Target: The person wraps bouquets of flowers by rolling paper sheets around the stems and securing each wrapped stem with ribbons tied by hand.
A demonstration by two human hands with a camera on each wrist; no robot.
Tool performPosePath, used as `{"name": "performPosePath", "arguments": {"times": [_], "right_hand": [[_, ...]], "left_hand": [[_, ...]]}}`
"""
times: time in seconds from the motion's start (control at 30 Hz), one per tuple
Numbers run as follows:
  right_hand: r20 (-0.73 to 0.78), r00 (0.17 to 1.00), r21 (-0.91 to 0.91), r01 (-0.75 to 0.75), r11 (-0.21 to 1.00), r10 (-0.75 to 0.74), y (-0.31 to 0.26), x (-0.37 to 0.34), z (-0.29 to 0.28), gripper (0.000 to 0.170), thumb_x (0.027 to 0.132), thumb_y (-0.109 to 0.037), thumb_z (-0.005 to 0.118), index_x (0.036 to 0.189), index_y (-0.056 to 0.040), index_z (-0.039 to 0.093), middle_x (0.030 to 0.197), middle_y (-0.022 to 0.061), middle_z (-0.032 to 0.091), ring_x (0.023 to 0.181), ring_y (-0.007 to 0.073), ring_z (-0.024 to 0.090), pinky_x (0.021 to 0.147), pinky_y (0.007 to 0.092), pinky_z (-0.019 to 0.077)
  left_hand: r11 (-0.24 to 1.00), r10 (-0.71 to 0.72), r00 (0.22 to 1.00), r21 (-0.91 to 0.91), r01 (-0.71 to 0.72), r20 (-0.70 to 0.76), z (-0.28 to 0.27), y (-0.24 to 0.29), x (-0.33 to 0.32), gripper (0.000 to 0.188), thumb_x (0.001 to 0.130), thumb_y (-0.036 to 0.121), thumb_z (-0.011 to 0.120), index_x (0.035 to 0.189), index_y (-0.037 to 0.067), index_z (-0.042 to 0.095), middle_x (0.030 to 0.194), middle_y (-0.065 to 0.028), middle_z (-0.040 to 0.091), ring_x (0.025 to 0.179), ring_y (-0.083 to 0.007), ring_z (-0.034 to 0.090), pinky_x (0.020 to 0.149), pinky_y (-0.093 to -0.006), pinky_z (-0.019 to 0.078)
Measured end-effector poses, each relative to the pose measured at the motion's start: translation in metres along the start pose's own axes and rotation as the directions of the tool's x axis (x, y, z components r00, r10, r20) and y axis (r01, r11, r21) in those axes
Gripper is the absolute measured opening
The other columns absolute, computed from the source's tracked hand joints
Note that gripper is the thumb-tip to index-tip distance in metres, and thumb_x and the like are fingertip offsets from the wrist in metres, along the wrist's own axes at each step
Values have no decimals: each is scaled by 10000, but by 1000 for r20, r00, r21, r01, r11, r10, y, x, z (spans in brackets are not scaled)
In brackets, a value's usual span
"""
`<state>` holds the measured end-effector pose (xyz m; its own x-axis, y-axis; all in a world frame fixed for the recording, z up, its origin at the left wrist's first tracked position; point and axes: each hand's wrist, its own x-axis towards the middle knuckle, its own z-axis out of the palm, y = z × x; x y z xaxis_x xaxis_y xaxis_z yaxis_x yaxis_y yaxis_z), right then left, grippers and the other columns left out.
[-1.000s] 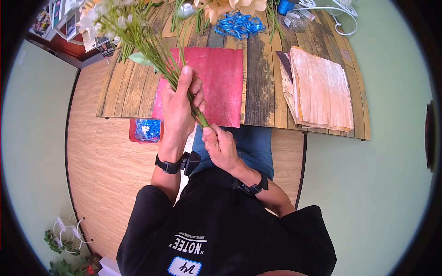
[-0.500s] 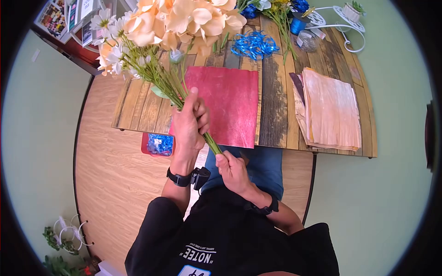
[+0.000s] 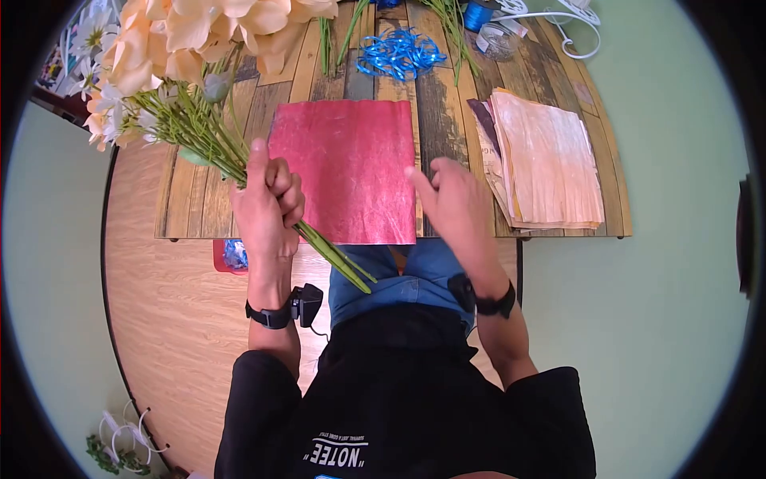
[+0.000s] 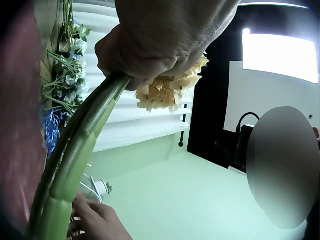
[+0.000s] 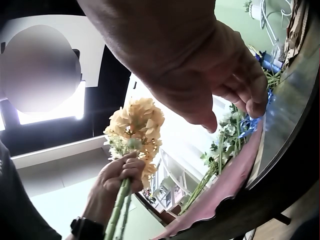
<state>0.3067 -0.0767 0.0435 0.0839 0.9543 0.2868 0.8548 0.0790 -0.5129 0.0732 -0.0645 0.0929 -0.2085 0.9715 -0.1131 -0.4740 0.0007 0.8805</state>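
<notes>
My left hand (image 3: 267, 199) grips a bouquet of artificial flowers round its green stems (image 3: 335, 257), the thumb pointing up along them. Large peach blooms (image 3: 215, 36) and small white daisies (image 3: 96, 36) spread at the upper left, while the stem ends slant down to the right above my lap. Apart from the bouquet, my right hand (image 3: 459, 203) hovers near the table's front edge with loosely bent fingers and nothing in them. Between the hands, a red sheet of wrapping paper (image 3: 351, 168) lies on the wooden table, slightly over its front edge.
Tangled blue ribbon (image 3: 399, 54) lies behind the red sheet. A stack of pale pink wrapping papers (image 3: 546, 160) is at the right. Farther back are a blue ribbon spool (image 3: 477, 16) and loose green stems (image 3: 451, 40). A red bin (image 3: 231, 267) stands on the floor.
My right hand has let go of the lower stem ends and moved right and forward. The left hand still holds the bouquet, which has swung to the left and leans more.
</notes>
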Motion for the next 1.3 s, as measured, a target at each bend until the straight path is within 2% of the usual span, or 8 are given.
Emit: {"name": "performPosePath", "arguments": {"times": [0.07,0.3,0.6,0.77,0.97,1.1,1.17,1.3], "right_hand": [[125,989,-223,-47,974,76,9,16,16,407,903,-397,705,953,5,665,857,207,698,802,402,687,686,488,524],[102,988,-214,-92,973,116,11,29,47,347,883,-360,710,897,-14,684,863,208,716,836,406,694,730,499,529],[101,985,164,-155,974,140,24,28,46,229,874,-252,722,885,-24,705,741,141,701,710,248,705,677,371,536],[231,924,711,-375,595,306,35,23,58,438,891,-292,775,1121,46,619,931,93,711,731,102,639,590,242,481],[445,805,683,-588,433,392,16,39,41,440,900,-246,773,1181,53,615,958,91,719,753,99,647,562,233,473],[458,842,720,-539,437,285,23,48,51,305,921,-195,751,1100,38,670,917,70,727,750,80,638,599,219,471],[228,955,827,-294,480,192,18,48,53,202,945,-142,718,997,53,697,816,30,698,694,39,581,602,204,457],[200,978,803,-202,561,66,-13,45,12,202,939,-154,730,1001,36,698,802,6,687,695,21,563,616,200,450]], "left_hand": [[1000,-20,1000,2,20,-3,-4,1,2,488,1059,364,519,677,171,285,572,69,209,433,-43,208,367,-239,126],[998,-31,999,58,32,-19,-18,6,9,470,1049,366,543,686,168,319,569,70,237,430,-39,223,369,-237,127],[996,-84,996,43,84,6,-11,2,11,480,1044,378,556,678,182,315,594,72,226,458,-42,198,378,-226,126],[993,-94,996,66,93,13,-3,0,12,466,1047,366,551,680,187,326,591,77,222,454,-41,202,381,-226,128],[991,-86,996,101,83,22,0,1,15,499,1044,388,550,660,166,322,574,63,269,432,-46,234,381,-238,144],[991,-99,995,92,97,17,4,5,17,479,1047,389,543,680,156,344,591,63,287,439,-44,238,389,-233,153],[991,-92,996,101,90,10,6,8,19,468,1050,392,537,692,153,351,596,65,287,441,-44,237,392,-234,157],[994,-97,995,54,96,35,10,12,26,418,1053,364,539,737,148,372,629,60,258,473,-50,222,403,-234,156]]}}
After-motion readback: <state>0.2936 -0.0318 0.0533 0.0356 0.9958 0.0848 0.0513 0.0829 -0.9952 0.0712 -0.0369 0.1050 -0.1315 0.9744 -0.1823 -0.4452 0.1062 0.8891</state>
